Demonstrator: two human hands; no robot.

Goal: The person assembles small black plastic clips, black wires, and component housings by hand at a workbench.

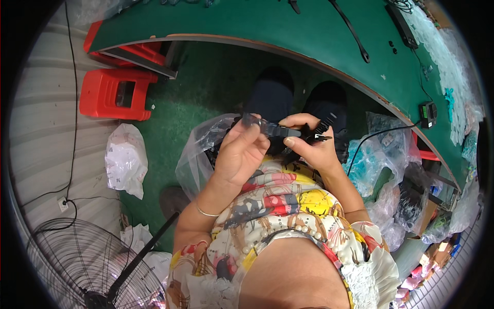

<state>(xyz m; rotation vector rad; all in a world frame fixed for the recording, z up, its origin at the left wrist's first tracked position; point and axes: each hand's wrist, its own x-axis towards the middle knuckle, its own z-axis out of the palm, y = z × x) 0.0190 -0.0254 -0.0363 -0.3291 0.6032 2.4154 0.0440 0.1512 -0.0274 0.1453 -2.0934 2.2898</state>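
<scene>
Above my lap, a black strap (pixel 278 131) runs between my two hands. My left hand (pixel 237 154) is closed, pinching the strap's left end, where a dark, see-through piece sticks up past the fingertips. My right hand (pixel 320 152) grips the other end between thumb and fingers. Over that hand lies a notched black strap end (pixel 326 122) with a small shiny metal part, like a buckle. A clear plastic bag (pixel 194 154) rests on my lap beside my left hand, and dark things show at its edge, partly hidden by the hand.
The green table (pixel 247 18) curves across ahead, with a black strap (pixel 352 32), a black power strip (pixel 401 27) and a black adapter (pixel 427 114) on it. A red stool (pixel 92 92) and white bag (pixel 126 159) stand left. A fan (pixel 77 262) is near left; plastic bags (pixel 373 149) lie right.
</scene>
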